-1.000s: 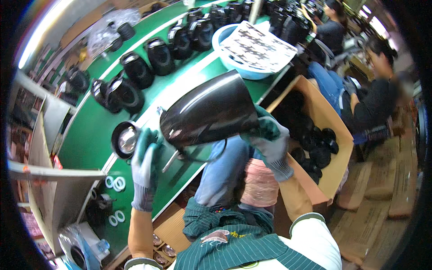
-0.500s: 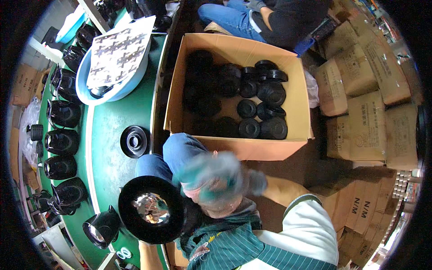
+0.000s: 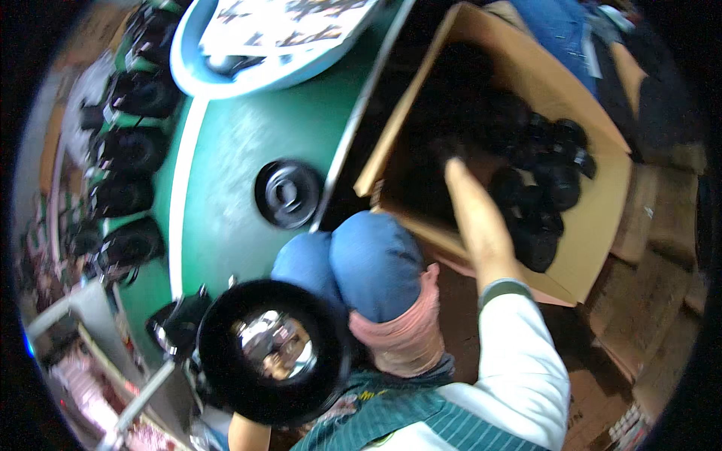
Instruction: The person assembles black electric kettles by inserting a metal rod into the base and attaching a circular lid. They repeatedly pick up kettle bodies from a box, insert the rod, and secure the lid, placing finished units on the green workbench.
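At 6 o'clock the left hand (image 3: 248, 434), mostly hidden, holds up one black round shell (image 3: 271, 353) with a shiny centre; its grip cannot be told. The right hand (image 3: 451, 169) reaches into the brown cardboard box (image 3: 594, 225) at 2 o'clock, among many black round parts (image 3: 541, 203); fingers hidden. One black disc (image 3: 288, 193) lies on the green surface (image 3: 226, 150). Brown cartons (image 3: 662, 225) stack at 4 o'clock.

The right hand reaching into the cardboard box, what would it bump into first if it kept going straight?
Most likely the pile of black round parts inside the cardboard box. The right hand is lost in the box's dark shadow, so the depth is unclear and it may already touch them.
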Available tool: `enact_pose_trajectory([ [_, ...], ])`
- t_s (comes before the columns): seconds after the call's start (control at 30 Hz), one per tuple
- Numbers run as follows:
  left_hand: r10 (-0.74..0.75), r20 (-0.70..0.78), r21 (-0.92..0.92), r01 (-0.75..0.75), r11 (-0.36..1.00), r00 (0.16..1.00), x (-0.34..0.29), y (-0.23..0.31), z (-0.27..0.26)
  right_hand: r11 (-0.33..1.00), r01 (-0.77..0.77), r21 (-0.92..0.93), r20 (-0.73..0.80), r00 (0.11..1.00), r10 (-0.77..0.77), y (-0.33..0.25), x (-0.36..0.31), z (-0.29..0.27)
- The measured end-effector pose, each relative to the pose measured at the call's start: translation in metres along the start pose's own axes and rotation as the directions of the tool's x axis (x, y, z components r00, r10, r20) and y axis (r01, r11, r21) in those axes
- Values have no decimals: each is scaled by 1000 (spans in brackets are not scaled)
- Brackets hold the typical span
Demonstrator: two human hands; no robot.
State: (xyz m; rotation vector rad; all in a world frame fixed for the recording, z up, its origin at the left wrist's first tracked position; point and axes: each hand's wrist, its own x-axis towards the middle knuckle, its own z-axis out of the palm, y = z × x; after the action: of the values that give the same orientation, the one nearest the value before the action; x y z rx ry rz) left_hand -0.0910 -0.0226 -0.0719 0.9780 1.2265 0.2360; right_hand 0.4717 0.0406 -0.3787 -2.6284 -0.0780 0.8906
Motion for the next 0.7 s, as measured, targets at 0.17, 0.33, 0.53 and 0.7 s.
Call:
enact_pose_trajectory([
  [0.17, 137, 115, -19, -136, 991, 984, 13, 2, 13, 960, 78, 271, 68, 993, -99, -15, -54, -75],
  [0.33, 303, 183, -46, -300, 953, 935, 27, -12, 35, 446, 279, 851, 72, 778, -624, -20, -240, -187],
  [0.53, 414, 348, -19, -435, 900, 841, 31, -5, 39, 40, 722, 691, -68, 120, -990, 8, -415, -234],
  [0.7, 477, 447, -35, -518, 854, 757, 11, -11, 33, 249, 572, 782, 161, 200, -966, 33, -460, -238],
])
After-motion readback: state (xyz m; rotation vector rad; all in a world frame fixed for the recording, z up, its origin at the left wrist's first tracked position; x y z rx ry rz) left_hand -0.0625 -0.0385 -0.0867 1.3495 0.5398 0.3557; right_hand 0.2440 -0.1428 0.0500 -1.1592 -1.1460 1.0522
